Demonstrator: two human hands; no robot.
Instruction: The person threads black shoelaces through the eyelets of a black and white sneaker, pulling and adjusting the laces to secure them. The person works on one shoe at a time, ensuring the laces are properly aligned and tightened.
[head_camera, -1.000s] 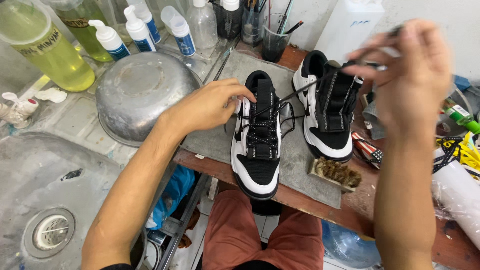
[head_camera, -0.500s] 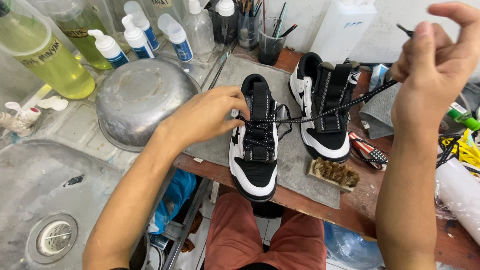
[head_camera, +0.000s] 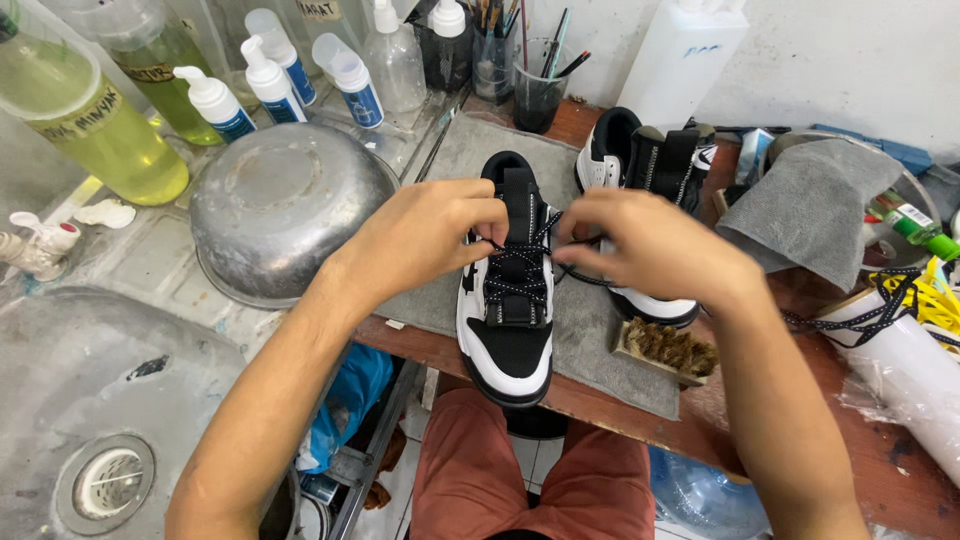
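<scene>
- Fingers (head_camera: 492, 212) of the left hand (head_camera: 425, 235) pinch the black speckled lace (head_camera: 520, 262) at the near sneaker (head_camera: 506, 300)'s nine o'clock edge.
- Right hand (head_camera: 650, 245) pinches the lace at three o'clock.
- Sneaker lies on a grey mat (head_camera: 590, 330); second sneaker (head_camera: 650, 165) at one o'clock.

Two shoes (head_camera: 507, 300) on mat (head_camera: 590, 330); bowl (head_camera: 280, 205) left; brush (head_camera: 668, 346) right.

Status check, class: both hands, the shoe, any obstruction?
Left hand and right hand pinching black lace on near shoe. Second shoe behind. Nothing obstructing.
</scene>
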